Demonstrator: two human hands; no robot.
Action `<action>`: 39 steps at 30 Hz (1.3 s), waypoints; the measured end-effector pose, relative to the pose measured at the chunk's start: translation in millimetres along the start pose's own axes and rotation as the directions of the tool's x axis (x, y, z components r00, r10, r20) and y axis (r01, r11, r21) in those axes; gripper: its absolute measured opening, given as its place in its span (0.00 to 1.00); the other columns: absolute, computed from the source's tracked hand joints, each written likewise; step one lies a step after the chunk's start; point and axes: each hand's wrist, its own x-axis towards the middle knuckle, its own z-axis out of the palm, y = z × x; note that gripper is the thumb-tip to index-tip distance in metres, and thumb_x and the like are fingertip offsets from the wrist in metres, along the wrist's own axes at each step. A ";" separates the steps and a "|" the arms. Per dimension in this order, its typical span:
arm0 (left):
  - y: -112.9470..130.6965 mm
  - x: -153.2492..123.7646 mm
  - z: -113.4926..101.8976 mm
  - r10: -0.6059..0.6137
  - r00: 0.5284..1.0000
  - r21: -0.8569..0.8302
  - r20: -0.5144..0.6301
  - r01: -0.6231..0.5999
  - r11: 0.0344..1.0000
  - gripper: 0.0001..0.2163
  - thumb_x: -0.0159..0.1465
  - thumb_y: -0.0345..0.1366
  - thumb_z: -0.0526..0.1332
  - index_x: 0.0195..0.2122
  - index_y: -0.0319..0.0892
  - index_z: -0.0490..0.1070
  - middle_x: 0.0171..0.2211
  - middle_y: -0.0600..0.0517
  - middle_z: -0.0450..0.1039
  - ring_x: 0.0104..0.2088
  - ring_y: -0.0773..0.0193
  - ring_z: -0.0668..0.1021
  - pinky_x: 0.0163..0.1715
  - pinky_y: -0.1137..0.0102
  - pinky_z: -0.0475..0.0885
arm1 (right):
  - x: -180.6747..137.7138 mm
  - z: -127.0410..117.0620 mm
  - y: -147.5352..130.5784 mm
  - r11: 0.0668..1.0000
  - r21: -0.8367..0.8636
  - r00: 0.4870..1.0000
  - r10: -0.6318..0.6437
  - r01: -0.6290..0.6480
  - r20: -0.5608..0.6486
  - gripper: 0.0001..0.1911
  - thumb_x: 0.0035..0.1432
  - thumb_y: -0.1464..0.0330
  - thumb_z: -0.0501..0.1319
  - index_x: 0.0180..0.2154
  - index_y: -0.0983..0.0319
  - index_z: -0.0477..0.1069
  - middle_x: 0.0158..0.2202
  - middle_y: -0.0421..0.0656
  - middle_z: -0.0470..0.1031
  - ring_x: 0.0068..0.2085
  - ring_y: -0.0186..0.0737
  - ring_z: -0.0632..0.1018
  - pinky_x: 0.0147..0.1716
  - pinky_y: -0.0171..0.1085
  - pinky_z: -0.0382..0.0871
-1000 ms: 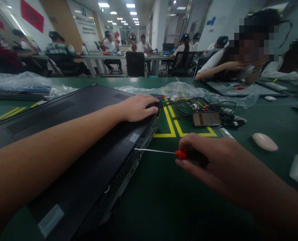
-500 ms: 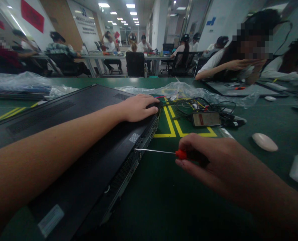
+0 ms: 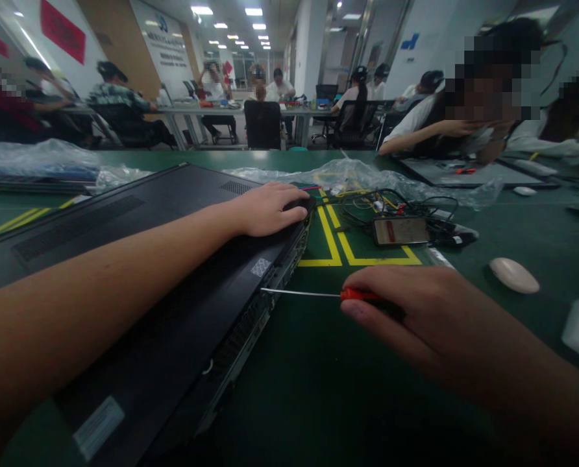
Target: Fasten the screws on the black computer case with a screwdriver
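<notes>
Gripping a red-handled screwdriver [image 3: 352,294] in curled right hand [image 3: 426,318], resting flat-open left hand [image 3: 270,209] on black vented case [image 3: 192,318], at green table [image 3: 489,227] under ceiling lights [image 3: 254,11]

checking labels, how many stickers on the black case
2: a small patterned white sticker above the silver screwdriver shaft, a larger pale rectangular sticker, bottom left; the left forearm may hide others.

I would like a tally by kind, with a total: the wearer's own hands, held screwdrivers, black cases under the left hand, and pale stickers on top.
Own hands (left hand, right hand): 2
Screwdriver: 1
Black case: 1
Pale stickers: 2
Total: 6
</notes>
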 end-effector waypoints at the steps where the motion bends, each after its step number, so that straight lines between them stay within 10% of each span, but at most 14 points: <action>1: -0.3 0.0 0.3 0.004 1.000 -0.001 -0.004 -0.004 1.000 0.32 0.77 0.52 0.48 0.73 0.37 0.69 0.74 0.39 0.71 0.74 0.50 0.72 0.77 0.57 0.61 | 0.1 0.2 -0.4 1.000 -0.001 1.000 0.002 -0.002 0.002 0.15 0.77 0.61 0.58 0.39 0.57 0.81 0.32 0.42 0.85 0.30 0.43 0.83 0.30 0.39 0.67; 39: 0.0 -0.5 -0.4 0.004 1.000 -0.011 0.000 -0.004 1.000 0.31 0.77 0.52 0.48 0.72 0.39 0.70 0.74 0.40 0.71 0.74 0.50 0.72 0.77 0.55 0.61 | -2.3 0.2 -0.1 1.000 -0.002 1.000 0.014 -0.015 -0.016 0.07 0.61 0.73 0.65 0.42 0.57 0.77 0.32 0.40 0.84 0.28 0.41 0.82 0.27 0.36 0.65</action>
